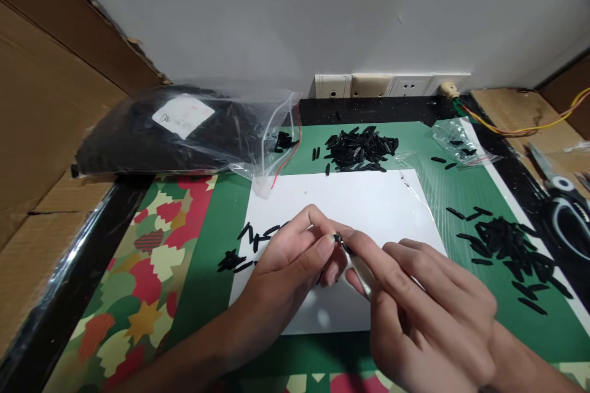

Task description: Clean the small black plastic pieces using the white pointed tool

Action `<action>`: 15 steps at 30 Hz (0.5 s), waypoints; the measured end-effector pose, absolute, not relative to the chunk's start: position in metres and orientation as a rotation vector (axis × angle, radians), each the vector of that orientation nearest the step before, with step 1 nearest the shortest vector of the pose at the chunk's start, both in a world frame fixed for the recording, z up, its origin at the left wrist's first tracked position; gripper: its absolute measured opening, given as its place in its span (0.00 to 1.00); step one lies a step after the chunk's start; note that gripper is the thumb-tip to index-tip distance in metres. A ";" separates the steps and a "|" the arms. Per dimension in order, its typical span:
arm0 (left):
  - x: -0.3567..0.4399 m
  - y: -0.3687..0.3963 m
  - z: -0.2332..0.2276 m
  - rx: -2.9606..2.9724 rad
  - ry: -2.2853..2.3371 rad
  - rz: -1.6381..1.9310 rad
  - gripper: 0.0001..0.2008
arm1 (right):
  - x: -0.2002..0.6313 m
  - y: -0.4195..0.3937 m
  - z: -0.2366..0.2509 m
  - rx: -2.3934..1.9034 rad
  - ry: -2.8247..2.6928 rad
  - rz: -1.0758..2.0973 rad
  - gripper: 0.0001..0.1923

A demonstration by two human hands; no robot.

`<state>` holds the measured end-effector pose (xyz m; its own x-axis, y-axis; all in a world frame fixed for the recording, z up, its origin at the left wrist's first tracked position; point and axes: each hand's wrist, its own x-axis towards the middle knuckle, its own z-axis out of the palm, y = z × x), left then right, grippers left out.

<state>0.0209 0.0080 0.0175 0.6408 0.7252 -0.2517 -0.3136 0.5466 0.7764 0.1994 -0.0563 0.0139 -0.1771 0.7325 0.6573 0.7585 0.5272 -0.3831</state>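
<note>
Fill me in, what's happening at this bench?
A person's left hand pinches a small black piece above a white sheet; the right hand holds a slim pale tool up to it. More black pieces lie in piles beyond the sheet and to its right, with a few on the left.

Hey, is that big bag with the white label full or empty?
Mostly full: dark contents fill most of the clear bag, leaving its right end slack.
</note>
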 end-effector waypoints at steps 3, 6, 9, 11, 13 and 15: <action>0.022 0.007 0.018 0.771 0.663 0.695 0.13 | 0.203 -0.054 0.011 -1.183 -1.941 -0.127 0.14; 0.025 0.005 0.018 0.762 0.730 0.700 0.14 | 0.210 -0.048 0.010 -1.085 -2.075 -0.350 0.12; 0.028 0.004 0.019 0.718 0.760 0.708 0.12 | 0.217 -0.041 0.014 -1.034 -2.191 -0.533 0.15; 0.029 0.004 0.019 0.698 0.743 0.722 0.12 | 0.220 -0.038 0.016 -1.074 -2.172 -0.512 0.15; 0.029 0.004 0.020 0.696 0.713 0.751 0.11 | 0.220 -0.037 0.016 -1.126 -2.086 -0.362 0.15; 0.027 0.005 0.020 0.709 0.676 0.765 0.10 | 0.219 -0.036 0.015 -1.159 -1.931 -0.047 0.15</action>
